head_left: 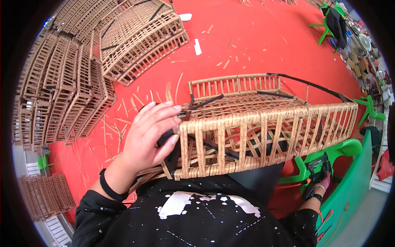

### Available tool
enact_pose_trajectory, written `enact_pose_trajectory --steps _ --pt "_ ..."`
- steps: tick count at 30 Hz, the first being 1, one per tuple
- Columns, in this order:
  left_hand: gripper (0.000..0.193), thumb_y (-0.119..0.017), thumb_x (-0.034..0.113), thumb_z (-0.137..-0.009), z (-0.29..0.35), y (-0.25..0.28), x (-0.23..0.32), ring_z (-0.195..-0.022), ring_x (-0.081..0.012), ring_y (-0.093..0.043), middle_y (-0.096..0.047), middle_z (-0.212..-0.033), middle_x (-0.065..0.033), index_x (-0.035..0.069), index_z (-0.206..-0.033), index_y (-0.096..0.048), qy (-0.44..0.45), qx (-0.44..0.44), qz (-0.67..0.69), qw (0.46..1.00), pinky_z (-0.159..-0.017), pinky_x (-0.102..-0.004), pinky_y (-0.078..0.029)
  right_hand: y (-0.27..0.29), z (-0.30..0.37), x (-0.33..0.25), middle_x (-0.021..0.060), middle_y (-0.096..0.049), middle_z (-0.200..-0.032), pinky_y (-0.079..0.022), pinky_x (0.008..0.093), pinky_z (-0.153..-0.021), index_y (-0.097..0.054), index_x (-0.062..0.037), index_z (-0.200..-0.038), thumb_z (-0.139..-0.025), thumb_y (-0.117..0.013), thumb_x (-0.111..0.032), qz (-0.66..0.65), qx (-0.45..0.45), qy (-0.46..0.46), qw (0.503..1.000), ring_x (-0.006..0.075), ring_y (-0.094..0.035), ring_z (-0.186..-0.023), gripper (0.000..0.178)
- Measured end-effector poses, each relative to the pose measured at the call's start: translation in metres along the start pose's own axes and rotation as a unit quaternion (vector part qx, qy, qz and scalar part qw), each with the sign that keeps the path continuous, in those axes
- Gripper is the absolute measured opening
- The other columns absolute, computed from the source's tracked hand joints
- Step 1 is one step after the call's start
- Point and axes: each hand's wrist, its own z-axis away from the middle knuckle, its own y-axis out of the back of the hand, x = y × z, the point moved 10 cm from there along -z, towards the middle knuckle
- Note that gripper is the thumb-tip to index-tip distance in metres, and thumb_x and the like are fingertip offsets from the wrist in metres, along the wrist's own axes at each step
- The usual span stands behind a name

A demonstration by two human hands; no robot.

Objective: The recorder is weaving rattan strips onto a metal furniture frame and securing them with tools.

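Observation:
A half-covered woven rattan frame [247, 119], perhaps a basket or shelf, lies across my lap. It has black bars and pale brown strips wound round its edges. My left hand [150, 129] is at its left corner, fingers over the top and thumb on the near side, with the dark corner post between them. A strip end [169, 91] sticks up behind the fingers. Low on the right, my right hand [323, 183] is closed round a black gun-shaped tool [319, 168] with an orange tip, beside a green plastic chair [347, 149]. Part of that hand's grip is hidden.
Stacks of similar woven frames [140, 39] stand at the far left, with more woven frames [47, 195] at the lower left. Cut strips [117, 129] litter the red floor [247, 49]. A green board [354, 197] rises at my right, and a cluttered shelf [364, 61] lines the far right.

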Motion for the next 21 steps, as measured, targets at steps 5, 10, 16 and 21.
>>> enact_pose_trajectory --steps 5,10,16,21 --pt "0.036 -0.074 0.008 -0.071 0.006 0.009 0.001 -0.118 -0.0291 -0.056 -0.061 -0.123 -0.0121 0.007 -0.106 -0.064 0.007 0.028 -0.046 0.999 -0.105 -0.0448 -0.034 -0.03 0.077 -0.107 0.0071 -0.062 -0.109 -0.043 0.0325 -0.087 -0.061 -0.0036 -0.115 -0.084 -0.067 -0.025 0.031 0.09 0.115 0.989 0.0206 -0.056 -0.099 0.038" --pt "0.038 -0.078 0.013 -0.069 0.008 0.013 -0.007 -0.114 -0.0229 -0.06 -0.067 -0.111 -0.0058 0.008 -0.104 -0.066 0.008 0.021 -0.045 0.999 -0.105 -0.0428 -0.035 -0.095 0.238 -0.256 0.0094 -0.058 -0.116 -0.041 0.0336 -0.094 -0.056 -0.001 -0.118 -0.09 -0.062 -0.018 -0.101 0.078 0.323 0.938 0.0191 -0.053 -0.106 0.033" --pt "0.03 -0.076 0.013 -0.073 0.006 0.018 -0.014 -0.09 -0.0257 -0.065 -0.067 -0.096 -0.0107 0.002 -0.098 -0.063 -0.006 0.049 0.06 0.997 -0.091 -0.0418 -0.05 -0.238 0.498 -0.378 0.0122 -0.057 -0.118 -0.039 0.0376 -0.098 -0.058 -0.002 -0.111 -0.086 -0.059 -0.009 0.088 -0.194 0.642 0.736 0.0245 -0.053 -0.111 0.026" --pt "0.028 -0.072 0.015 -0.078 0.007 0.008 -0.026 -0.088 -0.0305 -0.064 -0.066 -0.093 -0.0137 0.001 -0.1 -0.062 0.015 -0.005 0.147 0.989 -0.084 -0.0395 -0.051 -0.319 0.676 -0.34 0.0132 -0.058 -0.109 -0.047 0.0434 -0.087 -0.063 -0.0052 -0.105 -0.064 -0.076 -0.011 0.176 -0.514 0.7 0.463 0.0333 -0.058 -0.1 0.043"
